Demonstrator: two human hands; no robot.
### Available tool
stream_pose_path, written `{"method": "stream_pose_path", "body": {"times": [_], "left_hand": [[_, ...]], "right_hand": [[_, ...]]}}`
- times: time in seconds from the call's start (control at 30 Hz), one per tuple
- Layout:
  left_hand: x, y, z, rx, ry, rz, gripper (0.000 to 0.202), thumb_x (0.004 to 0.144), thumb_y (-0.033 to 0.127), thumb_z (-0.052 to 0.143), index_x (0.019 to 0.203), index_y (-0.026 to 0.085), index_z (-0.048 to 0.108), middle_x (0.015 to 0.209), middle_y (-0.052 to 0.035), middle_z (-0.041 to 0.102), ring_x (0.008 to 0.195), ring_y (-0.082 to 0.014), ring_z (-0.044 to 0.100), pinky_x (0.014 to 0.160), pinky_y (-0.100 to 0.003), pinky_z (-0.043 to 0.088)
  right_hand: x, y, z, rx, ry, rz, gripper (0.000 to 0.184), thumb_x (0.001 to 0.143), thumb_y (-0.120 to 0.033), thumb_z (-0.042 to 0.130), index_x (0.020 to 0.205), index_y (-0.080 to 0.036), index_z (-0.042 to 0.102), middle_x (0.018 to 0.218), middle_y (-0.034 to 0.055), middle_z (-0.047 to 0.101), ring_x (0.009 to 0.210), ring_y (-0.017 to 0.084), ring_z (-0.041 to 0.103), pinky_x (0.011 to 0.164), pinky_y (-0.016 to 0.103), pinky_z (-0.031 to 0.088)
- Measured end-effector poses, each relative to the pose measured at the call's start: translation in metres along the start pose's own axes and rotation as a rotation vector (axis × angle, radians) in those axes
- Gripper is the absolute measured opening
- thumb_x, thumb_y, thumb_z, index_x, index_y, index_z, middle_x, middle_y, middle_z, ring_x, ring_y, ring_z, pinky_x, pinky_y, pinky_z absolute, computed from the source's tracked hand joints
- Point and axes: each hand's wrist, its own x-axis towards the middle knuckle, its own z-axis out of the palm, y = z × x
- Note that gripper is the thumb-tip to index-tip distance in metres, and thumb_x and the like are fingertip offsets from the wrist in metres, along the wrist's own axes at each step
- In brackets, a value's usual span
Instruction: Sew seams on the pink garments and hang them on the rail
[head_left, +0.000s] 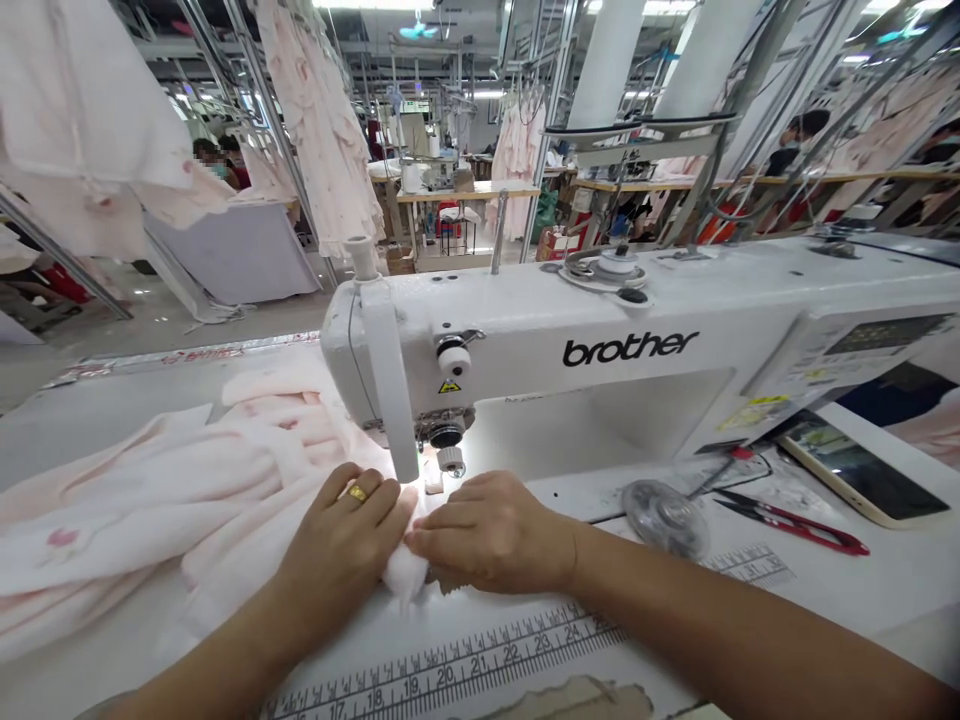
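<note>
Pale pink fabric (292,450) with small flower motifs lies spread over the left side of the sewing table and runs up to the needle area. My left hand (349,530), with a gold ring on one finger, presses down on it with bent fingers just left of the needle. Closed in a pinch, my right hand (495,535) grips the fabric edge in front of the presser foot. Above both hands stands the white sewing machine (517,330), its lamp lighting the needle area. The needle tip is hidden in the glare.
Thread snips (795,520) with red handles, a clear round bobbin case (666,517) and a phone (862,470) lie to the right. A ruler tape (465,660) runs along the front. Hanging garments (315,130) and other workstations fill the background.
</note>
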Motion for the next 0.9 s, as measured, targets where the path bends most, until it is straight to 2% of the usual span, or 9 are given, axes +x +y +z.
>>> {"method": "stream_pose_path", "body": {"times": [0.13,0.23,0.37,0.57,0.9], "left_hand": [[-0.004,0.003,0.002,-0.118,-0.121,-0.049,0.026,0.089,0.005,0.043,0.105,0.012,0.063,0.097,-0.0098,0.064,0.096,-0.0265,0.056,0.084,-0.041,0.044],[-0.006,0.003,0.001,-0.241,-0.209,-0.034,0.034,0.083,0.004,0.048,0.114,0.011,0.061,0.104,-0.0112,0.064,0.100,-0.0257,0.057,0.091,-0.041,0.048],[-0.007,0.003,-0.002,-0.308,-0.219,-0.030,0.041,0.079,0.004,0.043,0.115,0.012,0.061,0.107,-0.0125,0.065,0.105,-0.0269,0.059,0.093,-0.045,0.052],[-0.011,0.001,-0.003,-0.332,-0.277,-0.042,0.060,0.071,0.003,0.042,0.129,0.013,0.053,0.125,-0.0131,0.061,0.119,-0.0275,0.055,0.100,-0.048,0.051],[-0.011,-0.004,0.005,-0.258,-0.300,-0.009,0.063,0.068,0.003,0.041,0.129,0.006,0.054,0.130,-0.0164,0.061,0.119,-0.0303,0.057,0.098,-0.051,0.053]], "right_hand": [[0.002,0.003,-0.007,0.101,-0.312,0.023,0.017,0.095,-0.025,0.056,0.083,-0.020,0.066,0.073,-0.0062,0.065,0.061,0.008,0.051,0.052,0.026,0.030],[0.003,0.005,-0.012,0.157,-0.409,0.059,0.018,0.096,-0.028,0.055,0.084,-0.020,0.066,0.077,-0.0053,0.067,0.066,0.009,0.054,0.055,0.026,0.030],[0.003,0.007,-0.014,0.193,-0.410,0.068,0.019,0.097,-0.029,0.054,0.087,-0.020,0.067,0.079,-0.0048,0.067,0.070,0.010,0.055,0.058,0.025,0.031],[0.002,0.008,-0.010,0.212,-0.389,0.077,0.023,0.098,-0.032,0.052,0.083,-0.019,0.065,0.077,-0.0037,0.066,0.068,0.010,0.053,0.059,0.025,0.031],[0.004,0.007,-0.010,0.172,-0.399,0.111,0.025,0.098,-0.031,0.052,0.079,-0.018,0.062,0.078,-0.0044,0.064,0.067,0.009,0.050,0.058,0.026,0.028]]}}
